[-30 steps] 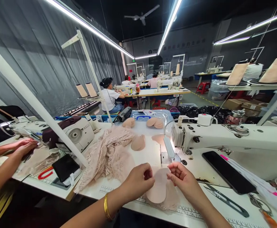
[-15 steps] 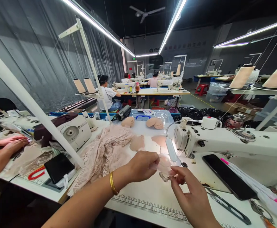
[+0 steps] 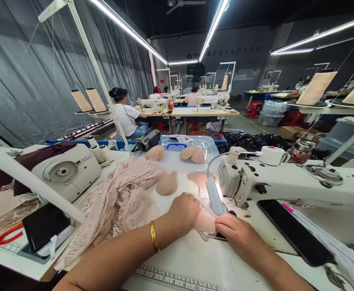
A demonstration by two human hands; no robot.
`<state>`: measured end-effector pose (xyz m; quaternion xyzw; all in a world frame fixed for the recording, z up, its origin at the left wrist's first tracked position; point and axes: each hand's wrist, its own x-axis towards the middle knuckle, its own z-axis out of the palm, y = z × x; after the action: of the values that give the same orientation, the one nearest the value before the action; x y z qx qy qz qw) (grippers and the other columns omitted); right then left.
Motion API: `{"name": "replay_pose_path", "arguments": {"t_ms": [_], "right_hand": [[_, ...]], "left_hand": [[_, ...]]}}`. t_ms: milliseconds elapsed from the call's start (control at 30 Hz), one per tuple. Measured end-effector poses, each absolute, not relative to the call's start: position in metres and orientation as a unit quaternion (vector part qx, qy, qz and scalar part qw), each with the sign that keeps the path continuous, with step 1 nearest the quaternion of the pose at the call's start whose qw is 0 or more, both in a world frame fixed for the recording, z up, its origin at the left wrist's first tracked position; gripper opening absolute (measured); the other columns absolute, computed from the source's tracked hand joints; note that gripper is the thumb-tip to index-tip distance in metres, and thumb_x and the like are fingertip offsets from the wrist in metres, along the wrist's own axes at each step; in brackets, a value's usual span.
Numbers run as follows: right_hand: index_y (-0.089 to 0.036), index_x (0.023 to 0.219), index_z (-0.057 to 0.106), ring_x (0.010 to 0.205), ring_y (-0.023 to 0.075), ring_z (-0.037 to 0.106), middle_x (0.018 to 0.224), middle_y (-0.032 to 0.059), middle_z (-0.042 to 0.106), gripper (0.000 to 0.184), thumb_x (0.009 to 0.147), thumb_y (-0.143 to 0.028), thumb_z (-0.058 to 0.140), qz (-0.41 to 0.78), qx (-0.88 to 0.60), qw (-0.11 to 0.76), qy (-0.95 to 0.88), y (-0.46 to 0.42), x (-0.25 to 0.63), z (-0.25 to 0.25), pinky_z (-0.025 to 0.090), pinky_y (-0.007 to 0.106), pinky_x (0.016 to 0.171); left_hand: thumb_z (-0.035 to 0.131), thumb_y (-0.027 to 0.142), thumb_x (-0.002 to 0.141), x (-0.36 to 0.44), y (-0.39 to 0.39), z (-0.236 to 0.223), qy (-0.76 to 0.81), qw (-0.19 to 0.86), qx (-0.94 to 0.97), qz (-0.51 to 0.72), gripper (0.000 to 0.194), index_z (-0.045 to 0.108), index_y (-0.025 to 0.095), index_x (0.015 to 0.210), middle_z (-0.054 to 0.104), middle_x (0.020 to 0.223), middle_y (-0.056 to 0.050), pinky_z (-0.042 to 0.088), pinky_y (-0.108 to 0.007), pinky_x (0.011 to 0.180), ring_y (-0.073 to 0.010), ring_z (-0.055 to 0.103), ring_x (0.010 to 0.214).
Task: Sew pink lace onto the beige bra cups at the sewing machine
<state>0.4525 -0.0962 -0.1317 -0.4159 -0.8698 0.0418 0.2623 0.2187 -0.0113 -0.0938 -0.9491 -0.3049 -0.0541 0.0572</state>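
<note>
A pale pink fabric piece point(image 3: 205, 220) lies between my two hands on the white sewing table, with a lacy edge at its near side. My left hand point(image 3: 183, 214), a gold bangle on its wrist, is closed on the piece's left side; its fingertips are partly hidden. Pinched at the right edge is my right hand point(image 3: 236, 230), fingers together. Just beyond them a grey lamp point(image 3: 215, 196) lights the needle area of the white sewing machine point(image 3: 274, 180). Beige oval pads point(image 3: 166, 183) sit behind my left hand, and pink lace fabric point(image 3: 128, 190) is heaped to the left.
To the right lie a black phone point(image 3: 295, 232) and a white cloth with pink ends. More pads point(image 3: 192, 154) rest on a clear plastic lid behind. A thread-stand pole point(image 3: 34, 182) crosses the left side. A person point(image 3: 130, 115) sits at a machine ahead.
My right hand has moved from open-looking fingers to a closed pinch on the fabric. The piece now lies flatter on the table by the lamp. The view has shifted right.
</note>
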Motion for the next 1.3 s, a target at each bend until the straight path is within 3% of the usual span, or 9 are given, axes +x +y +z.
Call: {"name": "replay_pose_path", "arguments": {"t_ms": [67,167,233,367,467,633,867,1300], "right_hand": [[-0.025,0.096,0.068,0.084,0.0206,0.063,0.096,0.005,0.074,0.041,0.105,-0.006,0.034,0.044,-0.417,0.256,-0.871,-0.096,0.454,-0.134,0.048,0.031,0.068],[-0.025,0.098,0.071,0.085,0.0211,0.063,0.096,0.005,0.074,0.038,0.105,-0.006,0.038,0.052,-0.42,0.249,-0.871,-0.095,0.458,-0.137,0.049,0.032,0.069],[-0.025,0.107,0.072,0.094,0.0224,0.065,0.103,0.0058,0.076,0.038,0.105,-0.005,0.039,0.058,-0.417,0.25,-0.872,-0.095,0.461,-0.138,0.051,0.032,0.072],[-0.029,0.126,0.072,0.104,0.0246,0.068,0.114,0.0072,0.077,0.043,0.106,-0.007,0.041,0.075,-0.41,0.284,-0.864,-0.098,0.469,-0.137,0.054,0.034,0.076],[-0.032,0.122,0.076,0.094,0.0241,0.068,0.103,0.0071,0.077,0.037,0.108,-0.015,0.047,0.1,-0.416,0.295,-0.854,-0.1,0.472,-0.133,0.054,0.035,0.076],[-0.034,0.116,0.079,0.085,0.0227,0.063,0.093,0.0057,0.073,0.033,0.111,-0.022,0.05,0.14,-0.415,0.284,-0.853,-0.103,0.472,-0.126,0.052,0.034,0.071],[-0.032,0.111,0.078,0.079,0.0224,0.059,0.087,0.0045,0.069,0.036,0.109,-0.015,0.046,0.118,-0.398,0.265,-0.87,-0.105,0.469,-0.116,0.046,0.033,0.064],[-0.034,0.124,0.077,0.095,0.0262,0.068,0.103,0.0065,0.077,0.037,0.107,-0.017,0.049,0.16,-0.398,0.292,-0.855,-0.105,0.471,-0.118,0.058,0.039,0.077]], "left_hand": [[0.068,0.008,0.082,0.219,-0.011,-0.095,-0.304,0.064,-0.948,-0.067,0.018,0.055,0.02,0.079,0.061,0.082,-0.01,0.039,-0.038,0.067,-0.0259,0.054,0.077],[0.065,0.008,0.084,0.22,-0.019,-0.097,-0.179,0.064,-0.976,-0.108,0.016,0.055,0.02,0.083,0.061,0.083,-0.006,0.041,-0.038,0.072,-0.0229,0.052,0.078],[0.064,0.008,0.085,0.22,-0.025,-0.102,-0.12,0.068,-0.982,-0.127,0.014,0.056,0.02,0.084,0.061,0.083,-0.004,0.04,-0.037,0.07,-0.0207,0.05,0.074],[0.061,0.008,0.088,0.216,-0.029,-0.115,-0.143,0.075,-0.973,-0.164,0.013,0.056,0.019,0.082,0.062,0.085,-0.005,0.04,-0.034,0.072,-0.019,0.049,0.074],[0.056,0.006,0.094,0.214,-0.028,-0.119,-0.138,0.057,-0.968,-0.201,0.016,0.057,0.018,0.083,0.064,0.088,-0.005,0.043,-0.032,0.08,-0.0189,0.054,0.082],[0.056,0.01,0.097,0.214,-0.026,-0.119,-0.148,0.032,-0.971,-0.185,0.018,0.056,0.019,0.082,0.062,0.086,-0.003,0.043,-0.031,0.078,-0.0182,0.05,0.078],[0.052,0.016,0.103,0.217,-0.023,-0.119,-0.147,0.01,-0.972,-0.185,0.015,0.065,0.018,0.095,0.063,0.088,-0.004,0.045,-0.032,0.08,-0.0193,0.052,0.08],[0.057,0.011,0.099,0.22,-0.022,-0.118,-0.139,-0.005,-0.971,-0.194,0.013,0.061,0.019,0.088,0.067,0.086,-0.001,0.039,-0.034,0.082,-0.0179,0.055,0.084]]}}
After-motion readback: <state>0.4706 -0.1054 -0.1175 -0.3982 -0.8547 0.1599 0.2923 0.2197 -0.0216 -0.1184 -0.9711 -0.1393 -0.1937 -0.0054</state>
